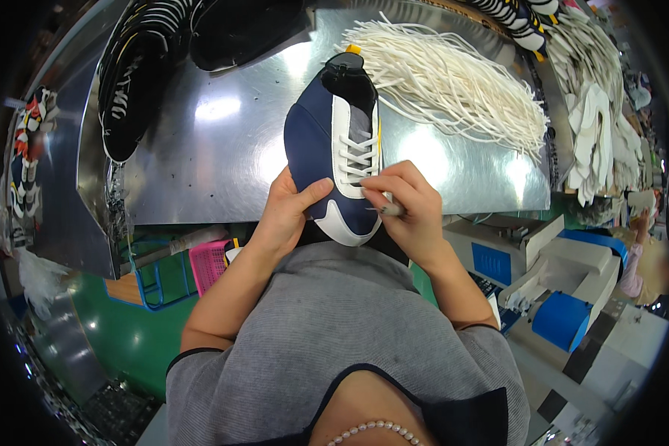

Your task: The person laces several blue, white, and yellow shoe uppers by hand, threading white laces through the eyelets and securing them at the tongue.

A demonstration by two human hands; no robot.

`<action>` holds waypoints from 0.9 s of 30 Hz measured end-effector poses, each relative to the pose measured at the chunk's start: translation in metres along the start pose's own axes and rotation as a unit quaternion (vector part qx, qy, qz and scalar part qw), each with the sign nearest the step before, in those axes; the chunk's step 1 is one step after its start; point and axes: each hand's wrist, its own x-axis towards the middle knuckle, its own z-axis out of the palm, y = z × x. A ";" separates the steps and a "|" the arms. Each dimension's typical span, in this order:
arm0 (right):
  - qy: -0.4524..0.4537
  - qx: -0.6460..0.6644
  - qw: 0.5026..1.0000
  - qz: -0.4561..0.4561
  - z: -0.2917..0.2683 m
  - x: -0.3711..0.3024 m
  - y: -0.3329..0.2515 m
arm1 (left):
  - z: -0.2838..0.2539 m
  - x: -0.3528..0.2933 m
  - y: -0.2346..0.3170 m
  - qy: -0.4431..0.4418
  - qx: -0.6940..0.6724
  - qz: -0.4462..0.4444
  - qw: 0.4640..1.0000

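A navy and white shoe upper [310, 145] with a yellow heel tab stands out in front of me at the table's near edge, toe toward me. White lace [359, 152] crosses its throat in several rows. My left hand [286, 204] grips the toe end from the left, thumb pressed on top. Curled at the lowest eyelets on the right, my right hand [409, 201] has a small pale-handled tool [391, 209] with a thin tip between its fingers. Thumb and forefinger are pinched close to the lace; whether they hold its end is hidden.
A pile of white laces [453, 85] lies right of the upper on the metal table [223, 178]. Black uppers [137, 97] are stacked at the left. White pieces [598, 134] sit far right. A grey and blue machine [565, 275] stands beside me; a pink basket [208, 264] is at lower left.
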 end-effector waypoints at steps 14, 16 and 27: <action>-0.086 -0.042 0.995 0.018 0.001 0.011 -0.002 | 0.014 -0.009 -0.005 0.040 0.112 0.051 0.992; -0.092 -0.053 0.994 0.012 0.001 0.011 -0.003 | 0.013 -0.009 -0.006 0.044 0.156 0.062 0.985; -0.165 0.127 0.975 0.078 -0.013 0.009 0.005 | -0.002 -0.009 -0.007 -0.048 0.013 -0.051 0.997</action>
